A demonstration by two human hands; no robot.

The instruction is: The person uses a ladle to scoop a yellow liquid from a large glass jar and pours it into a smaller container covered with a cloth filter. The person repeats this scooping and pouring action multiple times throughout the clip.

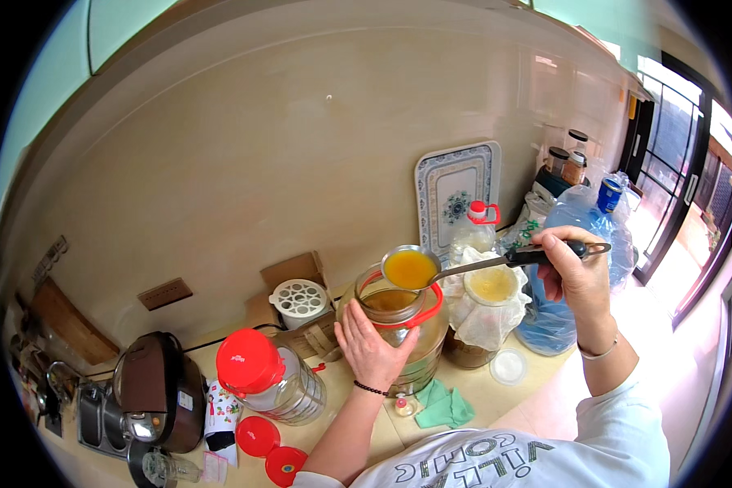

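Note:
A metal ladle (470, 266) with a black handle is held by my right hand (570, 274). Its bowl, full of orange-yellow liquid (410, 270), hangs over the mouth of a large glass jar (412, 360). My left hand (375, 351) rests against the neck of that jar, fingers spread along its near left side. Brownish liquid shows inside the mouth, and a red carrying handle (428, 310) loops around the neck. Just right of it stands a second jar (470, 354) with white cloth (485, 320) draped over its mouth; yellow liquid pools on the cloth.
Left of my arm are a glass jar with a red lid (250, 360) and two loose red lids (259, 436). A rice cooker (158, 390) sits farther left. A green cloth (444, 405) and a white lid (508, 366) lie near the front edge. A blue water bottle (546, 317) stands at right.

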